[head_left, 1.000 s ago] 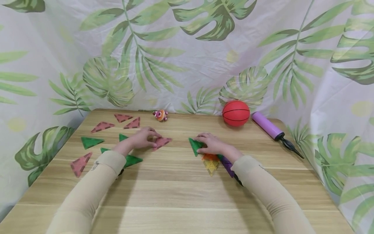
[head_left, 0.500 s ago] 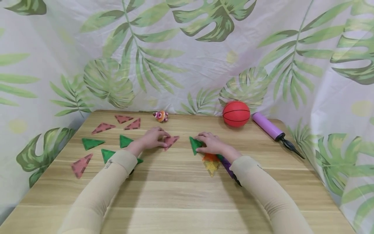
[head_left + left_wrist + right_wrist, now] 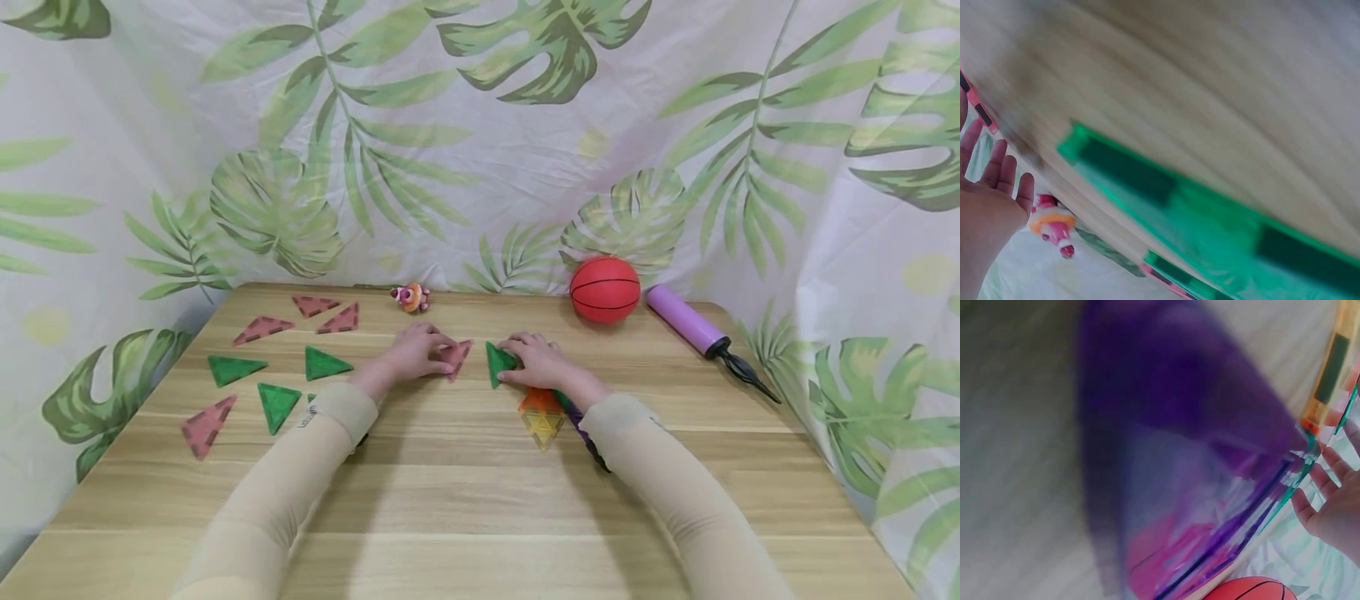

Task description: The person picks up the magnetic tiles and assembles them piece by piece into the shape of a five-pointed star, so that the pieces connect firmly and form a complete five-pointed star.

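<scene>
My left hand (image 3: 411,352) pinches a red triangular magnetic tile (image 3: 458,357) by its left side, over the middle of the table. In the left wrist view that tile's edge (image 3: 984,115) shows at the fingertips. Just right of it, my right hand (image 3: 546,365) holds a green triangular magnetic tile (image 3: 498,363) between thumb and fingers; a narrow gap parts the two tiles. Below the right hand lie an orange tile (image 3: 538,400) and a yellow tile (image 3: 543,427), with a purple tile (image 3: 1191,400) partly hidden under the right wrist.
Several loose green tiles (image 3: 279,405) and red tiles (image 3: 208,425) lie on the left of the wooden table (image 3: 465,533). Along the back stand a small toy figure (image 3: 410,297) and a red ball (image 3: 605,289). A purple hand pump (image 3: 686,321) lies at the right.
My left hand has carried the red tile rightward, closer to the green tile. My right hand has shifted slightly up and left, with the green tile turning a little.
</scene>
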Demonstrator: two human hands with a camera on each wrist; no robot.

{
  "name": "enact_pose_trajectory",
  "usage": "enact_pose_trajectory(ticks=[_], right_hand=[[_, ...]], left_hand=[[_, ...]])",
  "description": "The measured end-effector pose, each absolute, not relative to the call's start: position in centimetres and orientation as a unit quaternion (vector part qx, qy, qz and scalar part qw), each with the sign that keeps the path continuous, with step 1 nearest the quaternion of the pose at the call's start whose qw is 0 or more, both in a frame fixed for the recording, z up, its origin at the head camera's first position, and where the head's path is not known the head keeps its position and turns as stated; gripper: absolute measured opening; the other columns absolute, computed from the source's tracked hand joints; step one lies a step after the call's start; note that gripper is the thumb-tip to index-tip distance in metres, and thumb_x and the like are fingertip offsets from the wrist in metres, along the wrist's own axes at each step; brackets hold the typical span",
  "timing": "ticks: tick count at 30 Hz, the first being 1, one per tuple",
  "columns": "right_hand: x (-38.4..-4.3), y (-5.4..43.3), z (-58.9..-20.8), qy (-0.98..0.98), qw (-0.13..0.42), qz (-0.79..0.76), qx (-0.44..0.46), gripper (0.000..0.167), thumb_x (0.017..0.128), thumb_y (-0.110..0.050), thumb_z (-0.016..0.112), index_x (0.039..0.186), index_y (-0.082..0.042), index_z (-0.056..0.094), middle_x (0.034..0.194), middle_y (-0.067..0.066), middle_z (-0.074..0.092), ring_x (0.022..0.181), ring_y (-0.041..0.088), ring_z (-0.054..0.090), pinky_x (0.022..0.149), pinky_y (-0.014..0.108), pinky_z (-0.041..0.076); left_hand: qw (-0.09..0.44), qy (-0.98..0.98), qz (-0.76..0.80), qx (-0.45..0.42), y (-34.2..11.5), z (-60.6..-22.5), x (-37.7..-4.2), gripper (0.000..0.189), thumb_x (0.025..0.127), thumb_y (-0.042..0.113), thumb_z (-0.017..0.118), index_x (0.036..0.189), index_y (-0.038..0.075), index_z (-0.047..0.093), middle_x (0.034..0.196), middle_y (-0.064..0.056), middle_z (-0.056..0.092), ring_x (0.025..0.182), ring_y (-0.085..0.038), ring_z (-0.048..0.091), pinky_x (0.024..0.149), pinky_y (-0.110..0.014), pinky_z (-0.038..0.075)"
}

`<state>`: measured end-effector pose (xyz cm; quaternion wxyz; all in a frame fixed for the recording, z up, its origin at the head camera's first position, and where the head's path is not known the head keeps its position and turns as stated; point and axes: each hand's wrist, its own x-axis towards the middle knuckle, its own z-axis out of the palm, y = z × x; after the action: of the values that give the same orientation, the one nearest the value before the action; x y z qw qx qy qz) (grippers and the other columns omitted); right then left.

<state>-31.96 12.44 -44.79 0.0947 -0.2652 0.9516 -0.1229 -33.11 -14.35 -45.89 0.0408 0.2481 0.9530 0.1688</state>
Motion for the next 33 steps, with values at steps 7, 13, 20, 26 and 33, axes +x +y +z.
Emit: enact_pose_trajectory(ticks=[7,13,20,26,33], right_hand=[[-32.1,11.5,-45.0,0.962,0.088,-0.113,-0.233,0.062,0.088,-0.053,0.058,0.142,-0.024,0.043,0.148,0.009,0.035,0.134,0.034,0.029,0.101,0.061,0.028],[-32.1,10.7,-45.2,0.969,0.077,-0.104,-0.209,0.064,0.087,-0.055,0.058,0.141,-0.023,0.044,0.145,0.008,0.038,0.132,0.033,0.033,0.099,0.06,0.031],[-32.0,10.2,-45.2,0.973,0.07,-0.112,-0.188,0.064,0.086,-0.055,0.059,0.14,-0.022,0.045,0.143,0.007,0.04,0.127,0.033,0.037,0.096,0.058,0.033],[-32.0,10.5,-45.1,0.973,0.073,-0.113,-0.19,0.064,0.087,-0.054,0.059,0.141,-0.022,0.045,0.143,0.009,0.04,0.128,0.034,0.035,0.097,0.059,0.033],[-32.4,11.6,-45.4,0.976,0.064,-0.104,-0.177,0.062,0.088,-0.051,0.059,0.141,-0.021,0.044,0.144,0.012,0.039,0.13,0.035,0.034,0.098,0.061,0.032]], left_hand=[[0.023,0.956,0.163,0.243,-12.5,-45.9,-32.9,0.049,0.081,0.044,0.071,0.121,0.016,0.064,0.122,-0.014,0.054,0.116,-0.034,0.042,0.095,-0.054,0.035],[0.016,0.96,0.159,0.231,-11.0,-45.4,-32.4,0.049,0.081,0.045,0.071,0.119,0.015,0.064,0.122,-0.015,0.055,0.117,-0.036,0.044,0.095,-0.054,0.035],[0.031,0.966,0.154,0.206,-10.0,-44.9,-32.0,0.05,0.082,0.046,0.07,0.12,0.013,0.062,0.123,-0.014,0.053,0.117,-0.034,0.042,0.094,-0.052,0.036],[0.042,0.96,0.159,0.228,-11.1,-44.8,-31.8,0.059,0.082,0.045,0.07,0.129,0.011,0.057,0.129,-0.016,0.051,0.121,-0.036,0.04,0.095,-0.055,0.035],[0.076,0.958,0.16,0.227,-14.6,-43.2,-31.1,0.062,0.083,0.042,0.07,0.135,0.014,0.052,0.138,-0.017,0.046,0.129,-0.041,0.034,0.1,-0.061,0.028]])
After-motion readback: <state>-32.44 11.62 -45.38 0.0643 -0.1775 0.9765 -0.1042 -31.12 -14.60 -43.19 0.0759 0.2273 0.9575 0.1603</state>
